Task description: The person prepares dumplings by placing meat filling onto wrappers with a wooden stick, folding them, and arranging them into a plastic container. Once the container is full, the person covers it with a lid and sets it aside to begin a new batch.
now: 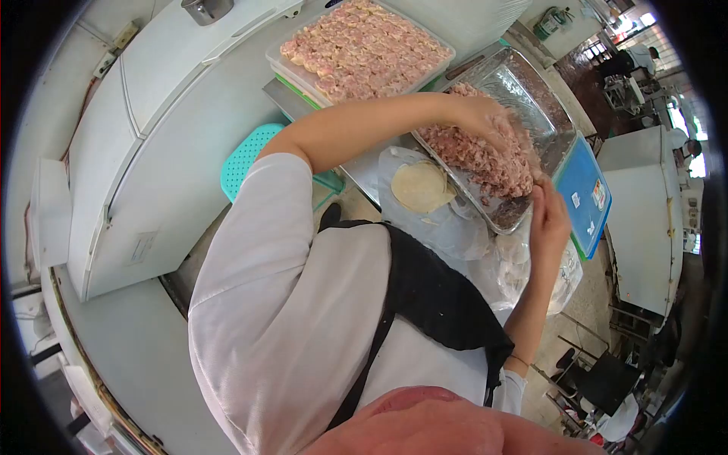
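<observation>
My left hand (485,121) reaches into the ground meat (485,163) in a metal tray (504,216); its fingers are blurred and partly hidden by the meat. At the tray's near right corner, my right hand (547,216) has its fingers drawn together, and what they hold is hidden. Round pale wrappers (419,186) lie on a plastic bag (455,231) beside the tray. Rows of filled, open-topped dumplings (364,49) fill a plastic container (447,67) further back.
A blue lid (588,197) stands right of the tray. White plastic bags (509,265) lie near my right forearm. A turquoise stool (246,159) and a large white appliance (163,174) are on the left. Another person (641,57) is at the far right, away from my hands.
</observation>
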`<act>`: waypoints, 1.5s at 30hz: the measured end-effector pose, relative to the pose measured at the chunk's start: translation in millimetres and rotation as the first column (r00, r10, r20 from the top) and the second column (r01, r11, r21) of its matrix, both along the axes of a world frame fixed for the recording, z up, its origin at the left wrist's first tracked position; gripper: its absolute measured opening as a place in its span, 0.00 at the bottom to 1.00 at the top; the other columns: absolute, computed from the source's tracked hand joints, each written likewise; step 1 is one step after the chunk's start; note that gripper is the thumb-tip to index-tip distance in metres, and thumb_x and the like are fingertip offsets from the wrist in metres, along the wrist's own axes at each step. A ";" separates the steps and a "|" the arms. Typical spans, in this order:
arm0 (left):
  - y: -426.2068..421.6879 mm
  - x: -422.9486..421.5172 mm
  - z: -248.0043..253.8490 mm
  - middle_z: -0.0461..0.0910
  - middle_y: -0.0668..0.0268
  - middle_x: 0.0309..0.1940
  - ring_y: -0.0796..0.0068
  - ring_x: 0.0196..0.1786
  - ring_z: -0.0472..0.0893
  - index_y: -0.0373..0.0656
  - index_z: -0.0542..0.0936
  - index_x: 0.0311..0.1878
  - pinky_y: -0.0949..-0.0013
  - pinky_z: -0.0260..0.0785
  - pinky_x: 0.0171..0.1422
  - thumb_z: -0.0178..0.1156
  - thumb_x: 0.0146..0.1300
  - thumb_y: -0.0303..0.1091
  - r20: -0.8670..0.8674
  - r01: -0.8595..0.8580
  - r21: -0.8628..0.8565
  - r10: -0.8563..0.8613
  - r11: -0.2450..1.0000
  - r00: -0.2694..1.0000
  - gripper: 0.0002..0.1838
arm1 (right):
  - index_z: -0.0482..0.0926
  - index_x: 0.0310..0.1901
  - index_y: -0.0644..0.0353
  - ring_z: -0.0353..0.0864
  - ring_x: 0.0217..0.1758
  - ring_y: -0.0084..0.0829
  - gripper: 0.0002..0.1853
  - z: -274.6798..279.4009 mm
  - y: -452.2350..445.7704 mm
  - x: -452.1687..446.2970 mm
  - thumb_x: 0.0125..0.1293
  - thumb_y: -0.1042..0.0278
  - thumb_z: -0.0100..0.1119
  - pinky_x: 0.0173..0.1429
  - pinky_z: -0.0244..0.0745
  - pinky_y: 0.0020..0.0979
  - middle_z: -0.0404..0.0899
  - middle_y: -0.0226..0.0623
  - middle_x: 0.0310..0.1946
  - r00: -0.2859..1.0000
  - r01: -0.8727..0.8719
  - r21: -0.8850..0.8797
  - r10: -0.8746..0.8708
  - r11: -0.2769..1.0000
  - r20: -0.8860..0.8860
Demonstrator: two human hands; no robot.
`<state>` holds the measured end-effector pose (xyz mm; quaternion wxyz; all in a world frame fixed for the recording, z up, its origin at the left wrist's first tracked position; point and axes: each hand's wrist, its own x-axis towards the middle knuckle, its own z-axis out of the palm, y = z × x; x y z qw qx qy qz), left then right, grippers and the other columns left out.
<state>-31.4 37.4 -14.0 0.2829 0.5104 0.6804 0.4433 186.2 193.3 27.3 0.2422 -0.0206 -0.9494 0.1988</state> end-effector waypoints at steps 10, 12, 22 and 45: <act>-118.1 -32.3 28.3 0.81 0.60 0.52 0.61 0.53 0.80 0.44 0.78 0.56 0.63 0.71 0.57 0.71 0.50 0.55 0.014 0.045 0.074 -0.046 0.996 0.999 0.34 | 0.77 0.55 0.70 0.82 0.49 0.36 0.20 7.1 -92.3 -46.6 0.72 0.59 0.54 0.55 0.73 0.31 0.83 0.49 0.48 0.966 -0.036 -0.208 0.087 0.978 0.244; -141.0 -41.3 29.9 0.82 0.63 0.47 0.67 0.49 0.80 0.46 0.78 0.55 0.65 0.71 0.54 0.71 0.51 0.53 -0.154 -0.031 0.055 0.039 0.998 0.987 0.30 | 0.77 0.55 0.71 0.81 0.49 0.35 0.20 -3.2 -102.9 -60.9 0.72 0.61 0.54 0.56 0.72 0.31 0.83 0.48 0.48 0.966 -0.055 -0.232 0.111 0.971 0.234; -309.9 -92.8 -2.1 0.78 0.57 0.49 0.61 0.53 0.77 0.41 0.75 0.56 0.63 0.69 0.57 0.67 0.55 0.43 -0.355 -0.480 0.016 0.454 0.877 0.817 0.27 | 0.79 0.54 0.68 0.80 0.38 0.25 0.17 -75.9 -83.2 -31.0 0.71 0.65 0.57 0.44 0.74 0.26 0.83 0.35 0.38 0.975 0.198 -0.538 -0.106 0.820 0.197; -296.9 -78.6 -23.3 0.74 0.42 0.57 0.44 0.60 0.74 0.34 0.67 0.64 0.53 0.65 0.65 0.43 0.64 0.28 -0.453 -0.474 -0.334 0.302 0.814 0.838 0.25 | 0.81 0.52 0.63 0.66 0.25 0.14 0.15 -77.1 -109.7 9.2 0.72 0.62 0.56 0.30 0.63 0.19 0.70 0.22 0.24 0.934 0.355 -0.668 -0.223 0.654 0.278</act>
